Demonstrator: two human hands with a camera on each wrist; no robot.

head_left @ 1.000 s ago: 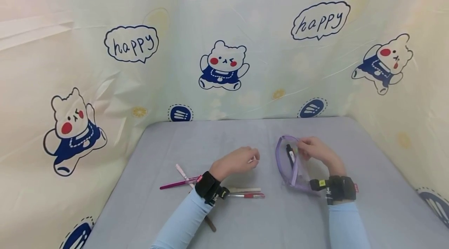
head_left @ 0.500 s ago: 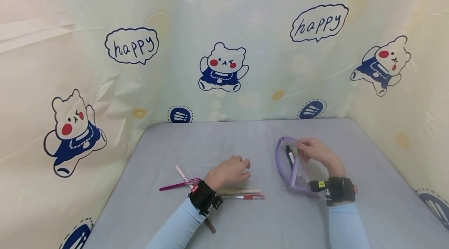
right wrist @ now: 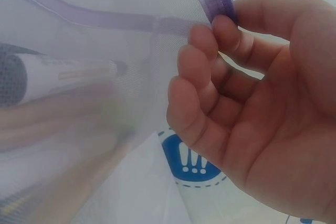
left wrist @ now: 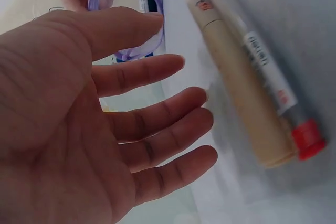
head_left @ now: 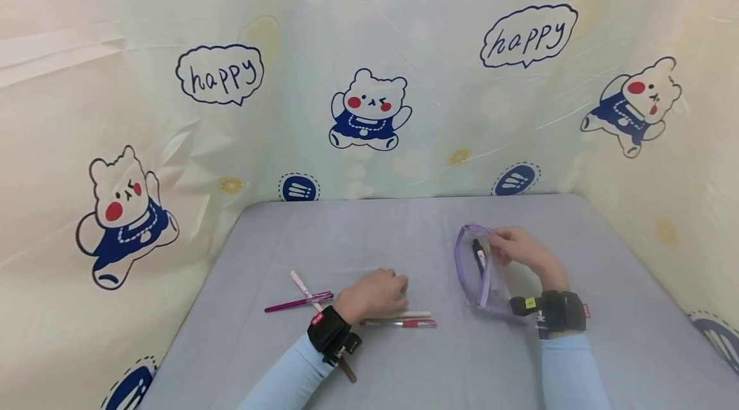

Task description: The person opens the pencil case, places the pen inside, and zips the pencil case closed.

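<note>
My left hand (head_left: 372, 294) hovers by two pens lying side by side, its fingers loosely bent with nothing between them in the left wrist view. One is a thick beige pen (left wrist: 241, 93); the other is a clear gel pen (left wrist: 270, 74) with red ends. Over on the right, my right hand (head_left: 528, 256) pinches the purple-trimmed edge of a see-through mesh pencil pouch (head_left: 485, 288). The pouch stands with its mouth spread. Inside it are a black-and-white pen (head_left: 479, 255) and other blurred, stick-like items seen through the mesh.
Left of my left hand, a magenta pen (head_left: 291, 305) crosses a pale pink patterned pen (head_left: 298, 283). The end of a brown stick-like item (head_left: 348, 371) shows from beneath the left wrist. A printed curtain (head_left: 439, 108) surrounds the grey table (head_left: 404, 217).
My left hand has moved left and down from near the pouch to the beige and red-ended pens. The right hand keeps its hold on the pouch edge.
</note>
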